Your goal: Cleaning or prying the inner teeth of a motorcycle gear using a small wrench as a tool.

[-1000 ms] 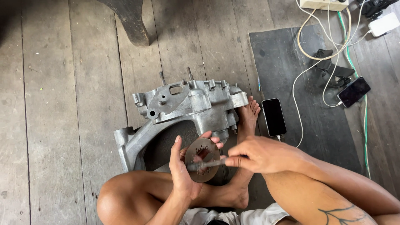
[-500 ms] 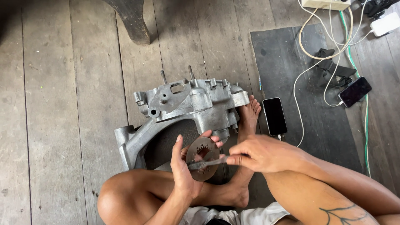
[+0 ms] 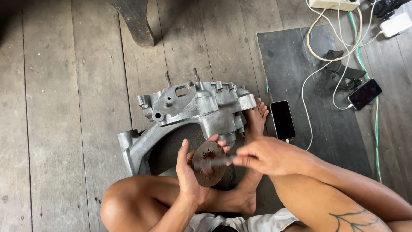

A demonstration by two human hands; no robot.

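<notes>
My left hand holds a round, rusty-brown metal disc with a toothed centre hole, gripped by its rim and tilted toward me. My right hand pinches a thin dark rod-like tool that lies across the disc's face. Just beyond both hands a large grey cast-aluminium engine casing rests on the wooden floor, with two studs sticking up at its far side. I sit cross-legged, and my bare foot touches the casing's right end.
A dark mat lies at the right with a black phone on it. A second phone, white cables, a green cable and chargers sit at the far right. A dark furniture leg stands on the planks at the top.
Both hands stay at the disc. My right hand and the tool have shifted slightly across the disc's face; the casing has not moved.
</notes>
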